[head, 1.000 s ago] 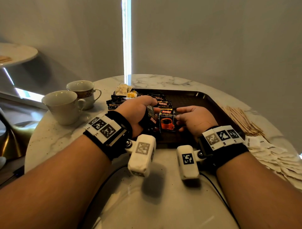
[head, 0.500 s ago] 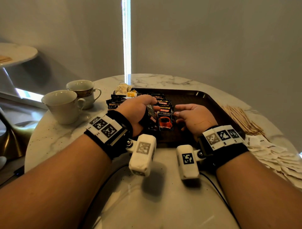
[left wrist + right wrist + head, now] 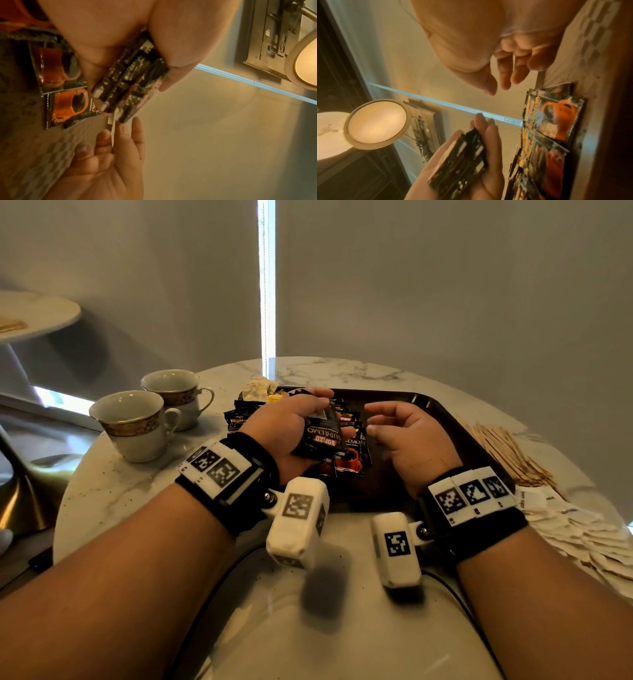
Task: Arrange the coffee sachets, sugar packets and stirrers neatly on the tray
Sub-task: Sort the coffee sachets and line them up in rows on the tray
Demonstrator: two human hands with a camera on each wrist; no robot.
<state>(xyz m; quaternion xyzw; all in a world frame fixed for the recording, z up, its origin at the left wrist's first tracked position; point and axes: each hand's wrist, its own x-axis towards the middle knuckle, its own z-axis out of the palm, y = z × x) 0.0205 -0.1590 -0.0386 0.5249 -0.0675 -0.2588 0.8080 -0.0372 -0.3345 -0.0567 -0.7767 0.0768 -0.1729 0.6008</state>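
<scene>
Marble table (image 3: 342,628), left hand (image 3: 287,422) gripping sachet stack (image 3: 322,436), right hand (image 3: 411,436) loosely open

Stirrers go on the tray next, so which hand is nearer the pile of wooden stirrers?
Right. The right hand hovers over the tray, beside the stirrers; the left hand holds coffee sachets farther left.

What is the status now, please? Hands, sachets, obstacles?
Left hand grips stack of coffee sachets. Right hand open, empty, over tray. Stirrers, sugar packets off tray. Nothing blocking.

The held coffee sachet (image 3: 322,436), seen upside down, reads "KOPIKO SUPREMO".
</scene>
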